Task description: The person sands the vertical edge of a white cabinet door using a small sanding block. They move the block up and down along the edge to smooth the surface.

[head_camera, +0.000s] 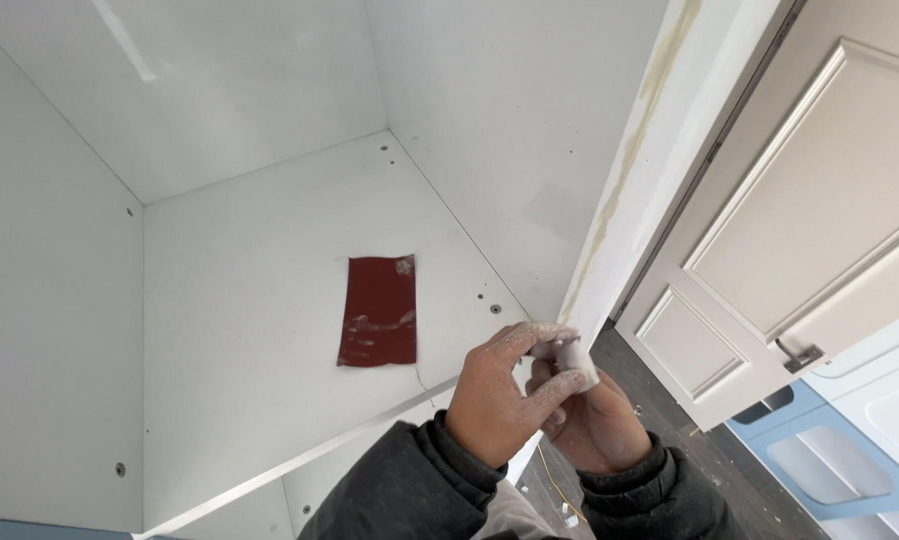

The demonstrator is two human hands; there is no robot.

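Note:
My left hand (500, 395) and my right hand (595, 430) are dusted with white powder and meet in front of the front edge of a white cabinet side panel (610, 230). Together they pinch a small white lump (573, 360), which looks like filler or a folded scrap; I cannot tell which. A dark red sheet of sandpaper (378, 310), smeared with white dust, lies flat on the white cabinet shelf (230, 330) to the left of my hands. Both sleeves are dark grey.
The cabinet has white back and side walls with small screw holes. A yellowish streak runs down the panel's front edge. A beige panelled door (800, 230) with a metal handle (800, 355) stands to the right. Dark flooring and a blue-and-white object (850, 450) lie below.

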